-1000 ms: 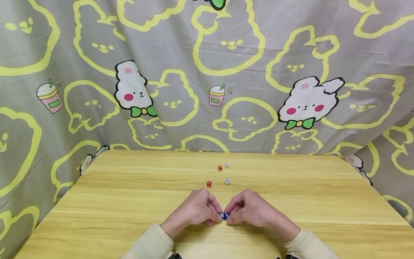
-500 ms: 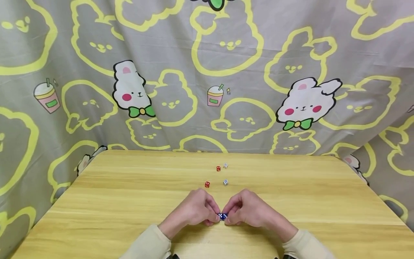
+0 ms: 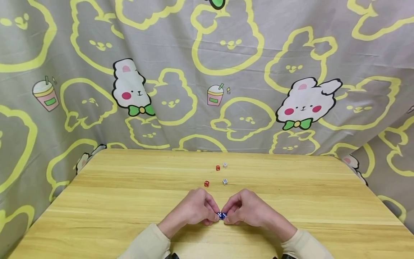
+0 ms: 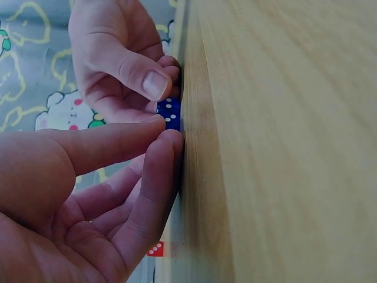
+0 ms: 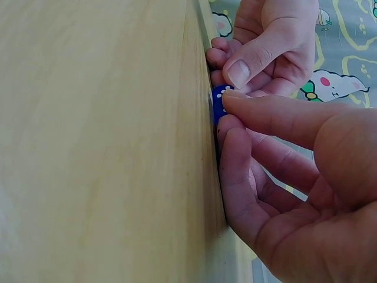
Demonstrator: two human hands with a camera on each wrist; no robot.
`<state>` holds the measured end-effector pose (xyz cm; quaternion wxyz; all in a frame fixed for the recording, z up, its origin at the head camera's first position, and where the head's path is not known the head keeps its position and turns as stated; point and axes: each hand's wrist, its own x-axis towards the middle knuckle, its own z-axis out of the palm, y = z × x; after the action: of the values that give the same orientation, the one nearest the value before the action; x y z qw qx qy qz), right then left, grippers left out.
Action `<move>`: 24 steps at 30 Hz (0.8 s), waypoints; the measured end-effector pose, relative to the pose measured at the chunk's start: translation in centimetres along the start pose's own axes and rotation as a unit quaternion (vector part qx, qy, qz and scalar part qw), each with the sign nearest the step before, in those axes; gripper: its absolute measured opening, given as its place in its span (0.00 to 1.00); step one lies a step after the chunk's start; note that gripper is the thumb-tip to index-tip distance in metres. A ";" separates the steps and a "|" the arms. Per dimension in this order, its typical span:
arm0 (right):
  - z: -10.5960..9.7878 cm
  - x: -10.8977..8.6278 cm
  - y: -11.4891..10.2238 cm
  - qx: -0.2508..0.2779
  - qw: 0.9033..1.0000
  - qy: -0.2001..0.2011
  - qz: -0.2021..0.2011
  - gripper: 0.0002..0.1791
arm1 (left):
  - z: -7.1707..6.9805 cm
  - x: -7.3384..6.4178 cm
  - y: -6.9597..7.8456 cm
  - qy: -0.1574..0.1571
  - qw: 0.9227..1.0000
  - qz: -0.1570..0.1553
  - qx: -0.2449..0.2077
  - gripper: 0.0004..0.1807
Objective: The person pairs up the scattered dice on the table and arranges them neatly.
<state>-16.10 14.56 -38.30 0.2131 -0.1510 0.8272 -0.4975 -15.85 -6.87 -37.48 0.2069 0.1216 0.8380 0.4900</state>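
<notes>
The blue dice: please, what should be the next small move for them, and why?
I would probably loosen the left hand and the right hand gently, letting go of the blue dice. They sit side by side and seem to rest on the table, while both hands pinch them from opposite sides.

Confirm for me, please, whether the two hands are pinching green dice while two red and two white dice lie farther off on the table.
Not quite: the left hand and right hand pinch blue dice, not green, as the head view shows; two red dice and two white dice do lie farther off on the table.
</notes>
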 end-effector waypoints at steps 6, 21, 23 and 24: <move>0.0 0.0 0.0 0.002 1.000 0.001 0.004 0.08 | 0.0 0.0 0.0 0.000 1.000 -0.001 -0.001 0.08; -0.2 -0.1 -0.1 0.013 1.000 -0.004 0.006 0.09 | 0.0 0.1 0.0 -0.002 1.000 -0.007 0.003 0.07; -0.2 -0.1 -0.1 0.013 1.000 -0.004 0.007 0.09 | 0.0 0.1 0.0 -0.002 1.000 -0.008 0.001 0.07; -0.2 -0.1 -0.1 0.012 1.000 -0.005 0.007 0.09 | -0.1 0.0 0.0 -0.002 1.000 -0.007 0.001 0.07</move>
<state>-16.13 14.69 -38.11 0.2223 -0.1446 0.8211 -0.5054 -15.93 -6.91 -37.43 0.2122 0.1168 0.8387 0.4877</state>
